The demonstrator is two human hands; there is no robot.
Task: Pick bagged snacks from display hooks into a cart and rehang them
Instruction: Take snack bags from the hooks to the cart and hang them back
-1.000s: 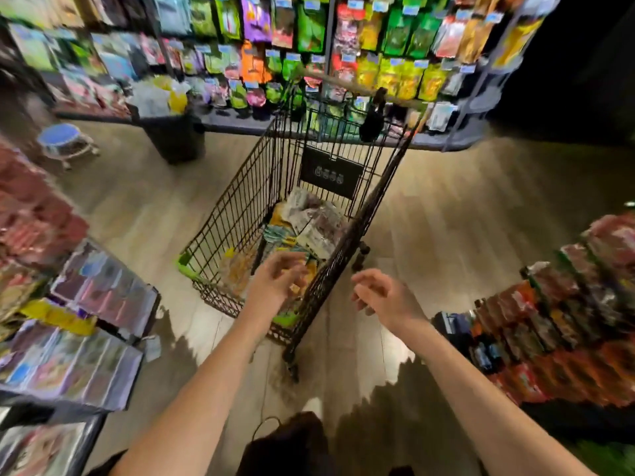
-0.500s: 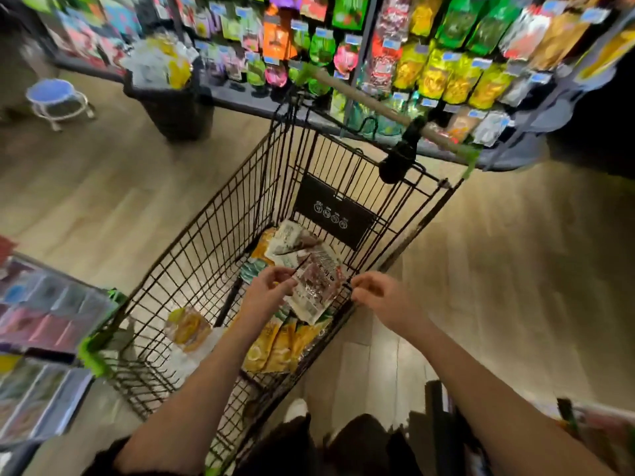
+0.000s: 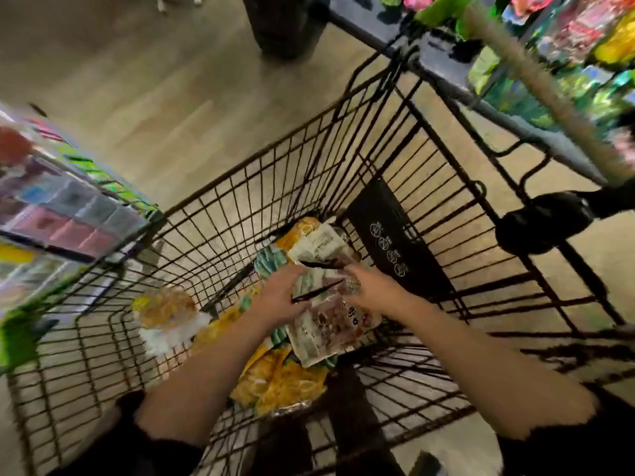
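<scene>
Deep in the wire cart (image 3: 240, 207), both hands meet over a pale snack bag (image 3: 330, 324) atop the pile: the left hand (image 3: 280, 298) grips its left edge with curled fingers, the right hand (image 3: 372, 290) rests at its upper right, its fingers blurred. Lengthwise the bag runs toward the person, above orange bags (image 3: 278, 383), with display hooks (image 3: 563, 56) of hanging snacks beyond the cart's far end, over wood-look floor (image 3: 144, 91).

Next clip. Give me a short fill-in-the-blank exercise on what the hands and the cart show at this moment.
1. Both hands reach into the wire ____.
2. The left hand and right hand meet on a pale bag with ____ contents.
3. The bags nearest the person are ____ in colour.
4. The sign on the cart's inner wall is ____.

Missing words: cart; brown; orange; black
</scene>
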